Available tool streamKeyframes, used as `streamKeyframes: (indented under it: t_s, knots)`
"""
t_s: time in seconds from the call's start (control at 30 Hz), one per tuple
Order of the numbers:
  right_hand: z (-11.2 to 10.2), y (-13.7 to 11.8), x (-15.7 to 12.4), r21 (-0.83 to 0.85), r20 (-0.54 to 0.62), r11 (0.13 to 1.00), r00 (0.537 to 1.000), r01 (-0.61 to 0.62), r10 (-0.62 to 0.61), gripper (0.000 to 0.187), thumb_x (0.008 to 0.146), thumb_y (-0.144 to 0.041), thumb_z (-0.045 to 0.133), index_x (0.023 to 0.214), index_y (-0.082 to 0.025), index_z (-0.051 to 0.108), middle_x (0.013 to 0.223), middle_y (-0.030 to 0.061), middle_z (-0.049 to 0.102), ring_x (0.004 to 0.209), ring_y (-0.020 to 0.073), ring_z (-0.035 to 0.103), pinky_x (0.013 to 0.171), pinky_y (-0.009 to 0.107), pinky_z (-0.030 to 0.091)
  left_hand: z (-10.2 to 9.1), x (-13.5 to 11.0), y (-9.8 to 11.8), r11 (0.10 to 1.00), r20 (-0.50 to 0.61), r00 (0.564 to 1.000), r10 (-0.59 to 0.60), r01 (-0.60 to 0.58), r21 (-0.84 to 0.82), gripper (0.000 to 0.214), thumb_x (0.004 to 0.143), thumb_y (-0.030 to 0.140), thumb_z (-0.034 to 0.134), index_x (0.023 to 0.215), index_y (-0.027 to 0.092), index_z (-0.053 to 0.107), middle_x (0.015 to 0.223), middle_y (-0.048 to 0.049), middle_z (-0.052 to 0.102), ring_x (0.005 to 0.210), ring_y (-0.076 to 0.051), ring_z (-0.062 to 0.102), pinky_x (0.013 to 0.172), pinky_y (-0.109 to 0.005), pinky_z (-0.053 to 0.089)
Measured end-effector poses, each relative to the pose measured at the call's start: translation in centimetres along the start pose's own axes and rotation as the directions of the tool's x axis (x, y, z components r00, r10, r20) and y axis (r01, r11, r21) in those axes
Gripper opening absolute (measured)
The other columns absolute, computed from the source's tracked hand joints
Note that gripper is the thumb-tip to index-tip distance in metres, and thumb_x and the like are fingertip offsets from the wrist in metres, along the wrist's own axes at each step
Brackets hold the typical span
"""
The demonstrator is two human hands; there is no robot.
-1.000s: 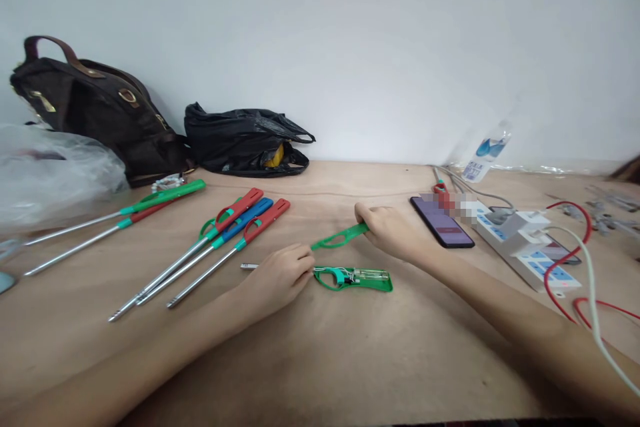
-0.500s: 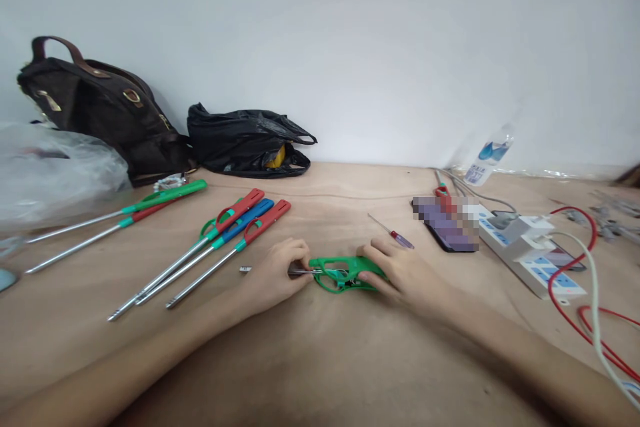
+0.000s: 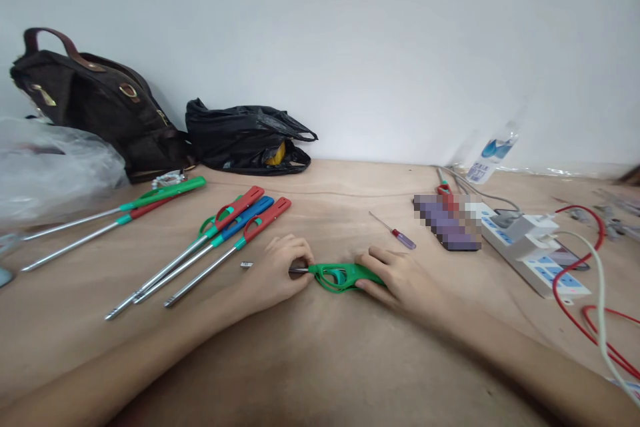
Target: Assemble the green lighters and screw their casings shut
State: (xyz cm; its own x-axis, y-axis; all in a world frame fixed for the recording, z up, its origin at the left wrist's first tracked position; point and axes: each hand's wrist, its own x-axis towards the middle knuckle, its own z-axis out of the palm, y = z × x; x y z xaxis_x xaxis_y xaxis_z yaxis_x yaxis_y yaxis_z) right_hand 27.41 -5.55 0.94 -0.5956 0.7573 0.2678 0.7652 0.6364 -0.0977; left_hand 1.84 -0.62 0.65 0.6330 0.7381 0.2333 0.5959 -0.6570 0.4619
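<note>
My right hand [image 3: 397, 275] is closed round the back of a green long-necked lighter [image 3: 345, 276] lying sideways on the table. The halves of its handle look pressed together, with the teal trigger [image 3: 339, 276] showing in the loop. My left hand [image 3: 283, 272] pinches the lighter's metal tube at the front of the handle. Past that hand the tube's tip [image 3: 246, 265] pokes out; the stretch between is hidden by my fingers. Beyond my right hand lies a small screwdriver [image 3: 400, 235] with a purple and red handle.
Red and blue lighters [image 3: 245, 227] lie to the left, with a green one [image 3: 165, 192] farther over. A black plastic bag [image 3: 240, 137] and a dark backpack [image 3: 110, 107] stand against the wall. On the right are a phone [image 3: 445, 227], a power strip [image 3: 545, 267] with cables, and a bottle [image 3: 495, 150].
The green handle's two halves, gapped before with inner parts showing, now sit together. Both hands stay on the lighter. The view has shifted slightly.
</note>
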Motion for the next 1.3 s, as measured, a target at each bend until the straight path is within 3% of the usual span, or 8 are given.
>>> streamKeyframes:
  t_s: [0.17, 0.37, 0.57, 0.93, 1.13, 1.3]
  knots:
    - [0.6, -0.4, -0.2, -0.064, -0.004, 0.998, 1.000, 0.011, -0.011, 0.026, 0.098, -0.034, 0.046, 0.113, -0.018, 0.061, 0.098, 0.0089, 0.065, 0.073, 0.0191, 0.065, 0.061, 0.029, 0.046, 0.0, -0.1, 0.2, 0.991, 0.025, 0.997, 0.070, -0.072, 0.115, 0.011, 0.073, 0.010, 0.053, 0.078, 0.019, 0.056, 0.085, -0.0001, 0.063, 0.084, -0.019, 0.054, 0.074, -0.032, 0.035]
    - [1.3, -0.6, -0.5, -0.262, 0.001, 0.965, 1.000, 0.002, -0.002, 0.029, 0.096, -0.040, 0.050, 0.117, -0.023, 0.062, 0.108, 0.0097, 0.064, 0.065, 0.0175, 0.064, 0.058, 0.030, 0.045, -0.6, -0.3, 0.3, 0.947, 0.070, 0.981, 0.179, -0.191, 0.259, 0.009, 0.085, 0.015, 0.055, 0.086, 0.018, 0.063, 0.095, -0.0036, 0.064, 0.092, -0.022, 0.054, 0.079, -0.036, 0.032]
    - [1.2, -0.8, -0.4, -0.341, 0.038, 0.940, 0.999, 0.018, -0.005, 0.033, 0.095, -0.041, 0.053, 0.121, -0.023, 0.062, 0.119, 0.0112, 0.062, 0.067, 0.0180, 0.065, 0.064, 0.033, 0.048, -1.3, 0.0, 0.0, 0.967, 0.135, 0.979, 0.154, -0.178, 0.185, 0.008, 0.090, 0.026, 0.061, 0.093, 0.021, 0.067, 0.097, -0.0024, 0.065, 0.093, -0.021, 0.054, 0.083, -0.035, 0.035]
    - [0.8, -0.9, -0.4, -0.461, 0.089, 0.885, 0.995, 0.071, -0.033, 0.046, 0.096, -0.041, 0.051, 0.137, -0.020, 0.050, 0.125, 0.0142, 0.061, 0.064, 0.0179, 0.063, 0.062, 0.036, 0.043, -0.8, 0.1, 0.0, 0.967, 0.131, 0.980, 0.149, -0.172, 0.185, 0.018, 0.093, 0.024, 0.053, 0.082, 0.018, 0.065, 0.087, -0.0038, 0.059, 0.084, -0.020, 0.050, 0.075, -0.034, 0.036]
    - [1.0, -0.7, -0.4, -0.444, 0.046, 0.893, 0.997, 0.077, -0.063, 0.042, 0.096, -0.040, 0.053, 0.132, -0.018, 0.054, 0.116, 0.0108, 0.066, 0.073, 0.0206, 0.064, 0.067, 0.037, 0.041, -0.6, 0.0, -0.3, 0.971, 0.113, 0.981, 0.160, -0.177, 0.161, 0.021, 0.095, 0.027, 0.049, 0.083, 0.018, 0.064, 0.083, -0.0037, 0.057, 0.082, -0.020, 0.049, 0.074, -0.034, 0.036]
    - [1.1, -0.8, -0.4, -0.455, -0.013, 0.889, 0.998, 0.051, -0.064, 0.026, 0.094, -0.040, 0.057, 0.105, -0.017, 0.063, 0.100, 0.0079, 0.068, 0.070, 0.0209, 0.061, 0.067, 0.038, 0.035, -0.7, 0.1, -0.2, 0.979, 0.129, 0.984, 0.125, -0.143, 0.147, 0.014, 0.092, 0.024, 0.055, 0.083, 0.018, 0.064, 0.084, -0.0029, 0.057, 0.083, -0.020, 0.050, 0.075, -0.034, 0.035]
